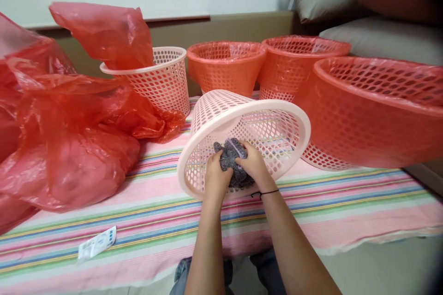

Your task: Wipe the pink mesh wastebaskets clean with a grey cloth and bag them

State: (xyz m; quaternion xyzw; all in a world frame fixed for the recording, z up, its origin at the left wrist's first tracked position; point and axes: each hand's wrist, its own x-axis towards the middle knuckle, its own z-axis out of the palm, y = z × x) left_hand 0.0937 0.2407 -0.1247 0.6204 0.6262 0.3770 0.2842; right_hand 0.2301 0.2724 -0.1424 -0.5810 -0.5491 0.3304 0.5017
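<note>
A pale pink perforated plastic basket lies on its side, its mouth turned towards me. Both hands reach in at its opening. Between them is a crumpled dark grey speckled cloth with a thin pale purple strip across it. My left hand grips the cloth's left side, fingers partly hidden behind it. My right hand, with a thin black band at the wrist, closes on its right side. The cloth's lower part is near the basket's lower wall; whether it touches I cannot tell.
Red plastic bags pile up at left. A pink basket behind holds a loose red bag. Several baskets lined with red bags, including a large one, stand behind and right. A small white packet lies on the striped cloth.
</note>
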